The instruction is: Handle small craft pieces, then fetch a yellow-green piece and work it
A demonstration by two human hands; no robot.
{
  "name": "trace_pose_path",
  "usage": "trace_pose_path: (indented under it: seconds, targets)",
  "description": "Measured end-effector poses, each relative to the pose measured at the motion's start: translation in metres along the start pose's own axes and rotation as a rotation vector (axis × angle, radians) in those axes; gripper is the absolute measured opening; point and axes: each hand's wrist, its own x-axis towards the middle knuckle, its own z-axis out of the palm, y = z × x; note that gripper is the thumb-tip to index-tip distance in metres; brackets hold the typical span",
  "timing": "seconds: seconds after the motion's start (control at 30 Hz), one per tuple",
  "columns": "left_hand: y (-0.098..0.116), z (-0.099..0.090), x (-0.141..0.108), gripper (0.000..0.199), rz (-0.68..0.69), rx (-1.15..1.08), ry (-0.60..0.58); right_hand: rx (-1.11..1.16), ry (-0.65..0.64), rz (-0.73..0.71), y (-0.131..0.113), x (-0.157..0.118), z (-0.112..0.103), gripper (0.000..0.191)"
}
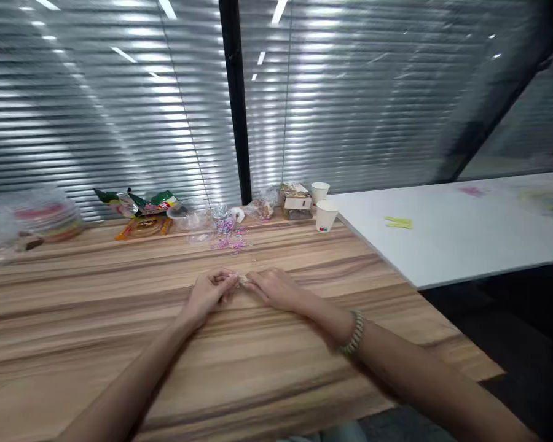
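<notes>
Both hands meet over the middle of the wood-grain table (120, 344). Between their fingertips is a small pale beige strand-like piece (243, 280), too small to make out fully. My left hand (211, 293) is closed, pinching its left end between thumb and forefinger. From the right, my right hand (276, 288), also closed, has its fingers pressed on the other end and partly hides it. Just beyond the hands lies a scatter of tiny pink and purple pieces (233, 242), in front of a clear cup (223, 220) holding more of them.
Two paper cups (326, 216) stand at the back right beside a small box (297, 199). Open snack bags (142, 204) and clear plastic containers (196, 220) line the back. Plastic-wrapped stacked items (46, 215) sit far left. A white table (451, 227) adjoins, bearing yellow strips (399, 222).
</notes>
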Motion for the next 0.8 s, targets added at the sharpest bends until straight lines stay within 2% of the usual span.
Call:
trace_pose_path:
  seconds: [0.23, 0.5, 0.8]
  targets:
    - [0.0049, -0.0014, -0.0004, 0.029, 0.022, 0.04, -0.053, 0.047, -0.062, -0.02, 0.0006, 0.0008, 0.0012, 0.031]
    - [0.0022, 0.0004, 0.0006, 0.03, 0.015, 0.106, -0.065, 0.105, 0.004, -0.063, 0.0031, -0.0005, 0.0029, 0.038]
    - [0.001, 0.0003, 0.001, 0.03, 0.008, 0.12, -0.078, 0.11, 0.013, -0.07, 0.0034, -0.0004, 0.0043, 0.037]
